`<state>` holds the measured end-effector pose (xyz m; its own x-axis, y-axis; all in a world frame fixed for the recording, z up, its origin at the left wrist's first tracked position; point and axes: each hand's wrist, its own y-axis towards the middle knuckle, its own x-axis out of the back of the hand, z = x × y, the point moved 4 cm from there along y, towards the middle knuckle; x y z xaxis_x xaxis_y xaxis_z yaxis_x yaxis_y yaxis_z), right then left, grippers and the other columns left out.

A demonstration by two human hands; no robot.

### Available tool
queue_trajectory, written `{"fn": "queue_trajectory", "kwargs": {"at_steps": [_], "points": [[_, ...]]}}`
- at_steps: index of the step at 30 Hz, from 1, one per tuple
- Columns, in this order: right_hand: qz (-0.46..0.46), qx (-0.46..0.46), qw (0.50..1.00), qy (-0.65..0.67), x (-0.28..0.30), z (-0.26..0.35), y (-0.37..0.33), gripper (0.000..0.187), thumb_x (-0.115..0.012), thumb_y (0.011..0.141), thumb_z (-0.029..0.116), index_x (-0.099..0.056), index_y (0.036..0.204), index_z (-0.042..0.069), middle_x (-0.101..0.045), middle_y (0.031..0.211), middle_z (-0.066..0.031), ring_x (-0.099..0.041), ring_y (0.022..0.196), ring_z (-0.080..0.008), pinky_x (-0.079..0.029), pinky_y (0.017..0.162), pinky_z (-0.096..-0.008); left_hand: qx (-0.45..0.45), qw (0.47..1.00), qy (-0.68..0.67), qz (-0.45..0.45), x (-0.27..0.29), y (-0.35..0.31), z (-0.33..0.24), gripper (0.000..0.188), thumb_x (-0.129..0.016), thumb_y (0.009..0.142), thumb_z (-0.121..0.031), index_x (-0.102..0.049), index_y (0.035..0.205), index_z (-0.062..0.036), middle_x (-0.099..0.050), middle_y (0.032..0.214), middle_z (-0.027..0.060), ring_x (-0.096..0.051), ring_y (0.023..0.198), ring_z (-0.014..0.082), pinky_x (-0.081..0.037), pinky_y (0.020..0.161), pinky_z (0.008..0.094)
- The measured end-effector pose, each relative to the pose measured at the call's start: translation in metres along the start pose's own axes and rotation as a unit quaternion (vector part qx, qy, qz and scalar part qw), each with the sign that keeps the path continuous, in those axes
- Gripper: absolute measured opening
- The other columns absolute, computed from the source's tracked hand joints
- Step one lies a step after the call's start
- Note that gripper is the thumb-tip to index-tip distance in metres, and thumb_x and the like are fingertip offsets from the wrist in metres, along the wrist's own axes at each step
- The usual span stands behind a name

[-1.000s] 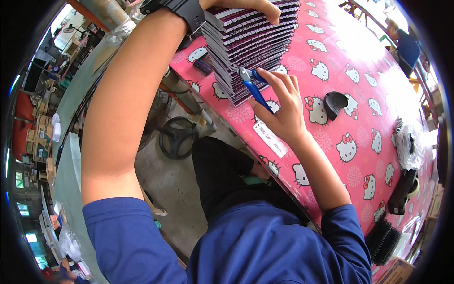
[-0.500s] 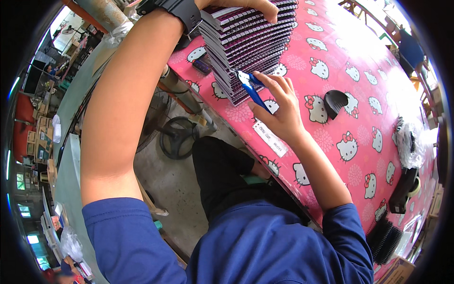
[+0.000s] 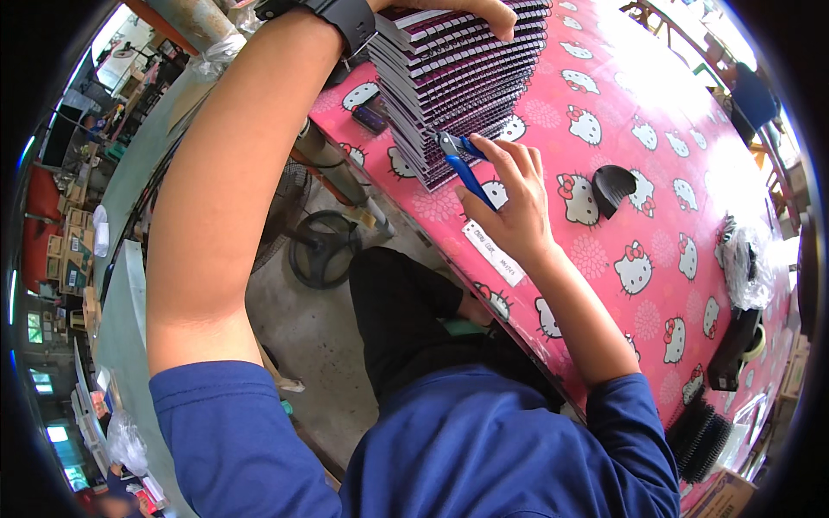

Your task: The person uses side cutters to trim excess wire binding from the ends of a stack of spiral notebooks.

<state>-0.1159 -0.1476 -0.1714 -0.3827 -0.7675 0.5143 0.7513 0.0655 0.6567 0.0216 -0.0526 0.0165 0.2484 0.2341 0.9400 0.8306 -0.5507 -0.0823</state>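
A tall stack of spiral-bound notebooks (image 3: 458, 82) with dark coils stands at the table's near left side. My left hand (image 3: 488, 10) reaches over its top with a bent finger along the coiled side; most of that hand is cut off by the upper edge. Blue-handled wire cutters (image 3: 469, 180) are in my right hand (image 3: 523, 207), thumb on one handle and fingers on the other. Their metal jaws are at the coils low on the stack's near corner; whether they touch wire I cannot tell.
A pink patterned cloth covers the table (image 3: 587, 259). On it lie a white labelled strip (image 3: 493, 253), a black curved piece (image 3: 612, 189), a tape dispenser (image 3: 736, 350), clear plastic wrapping (image 3: 748, 263) and black coils (image 3: 698, 440). A fan (image 3: 321, 250) stands below the table's left edge.
The cutters' jaws have shifted slightly right and down along the coils. My left hand stays on top of the stack.
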Motion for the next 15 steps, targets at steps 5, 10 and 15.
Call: {"fn": "queue_trajectory", "kwargs": {"at_steps": [5, 10, 15], "points": [[-0.029, 0.069, 0.997, -0.002, 0.001, -0.005, 0.001, 0.056, -0.073, 0.071, 0.011, -0.056, 0.124, 0.003, -0.062, 0.099, -0.0119, -0.057, 0.087, -0.0249, -0.046, 0.082, -0.0375, -0.029, 0.999, -0.001, -0.018, -0.002, 0.002, -0.002, 0.130, -0.075, 0.057, -0.049, 0.002, 0.147, 0.0050, -0.035, 0.140, 0.0345, -0.042, 0.128, 0.0355, -0.034, 0.106, 0.0330], [0.176, -0.284, 0.820, 0.465, -0.011, -0.030, -0.004, 0.041, -0.068, 0.083, 0.023, -0.060, 0.118, 0.002, -0.065, 0.093, -0.0084, -0.057, 0.077, -0.0144, -0.047, 0.072, -0.0310, -0.023, 0.999, -0.023, 0.012, 0.000, -0.005, -0.003, 0.131, -0.075, 0.057, -0.049, 0.003, 0.147, 0.0051, -0.035, 0.140, 0.0349, -0.042, 0.128, 0.0357, -0.034, 0.106, 0.0330], [0.005, -0.018, 1.000, 0.019, 0.004, -0.004, -0.006, 0.050, -0.070, 0.075, 0.022, -0.057, 0.120, 0.004, -0.059, 0.102, -0.0110, -0.053, 0.093, -0.0265, -0.043, 0.083, -0.0371, -0.020, 1.000, -0.018, -0.004, -0.002, 0.003, 0.000, 0.131, -0.075, 0.057, -0.049, 0.003, 0.147, 0.0049, -0.034, 0.140, 0.0351, -0.042, 0.129, 0.0358, -0.033, 0.107, 0.0335]]}}
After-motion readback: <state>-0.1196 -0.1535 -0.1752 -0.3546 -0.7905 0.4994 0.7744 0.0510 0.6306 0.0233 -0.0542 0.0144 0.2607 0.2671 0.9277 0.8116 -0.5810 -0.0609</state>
